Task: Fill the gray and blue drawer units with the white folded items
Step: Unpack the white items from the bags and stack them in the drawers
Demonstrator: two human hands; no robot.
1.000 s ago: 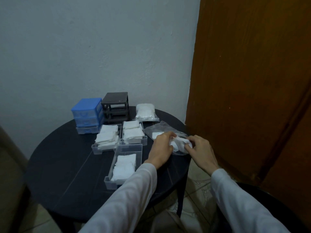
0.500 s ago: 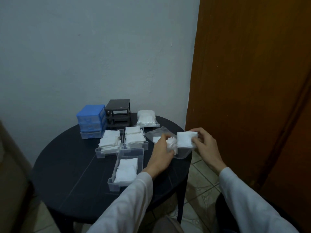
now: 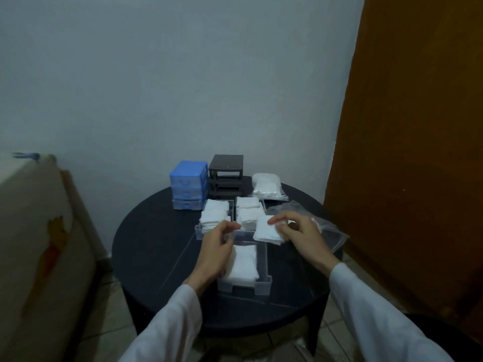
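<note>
A white folded item (image 3: 269, 230) was pinched in the right hand (image 3: 300, 232) grip above the near drawer (image 3: 262, 282); the left hand (image 3: 214, 250) was held beside it, fingers loosely curled, nothing gripped.

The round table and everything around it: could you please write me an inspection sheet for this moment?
Surface: dark round table, partly bare.
Job's things: blue drawer unit and gray drawer unit at the back, gray one with its drawers out; three clear drawers on the table hold white folded items.
Clutter: sealed bag of white items; opened clear bag.
Hands: right hand pinches a white folded stack; left hand curled over the near drawer, nothing visibly held.
Cables: nothing seen.
Surroundings: pale wall, brown door, tiled floor, pale furniture at left.
</note>
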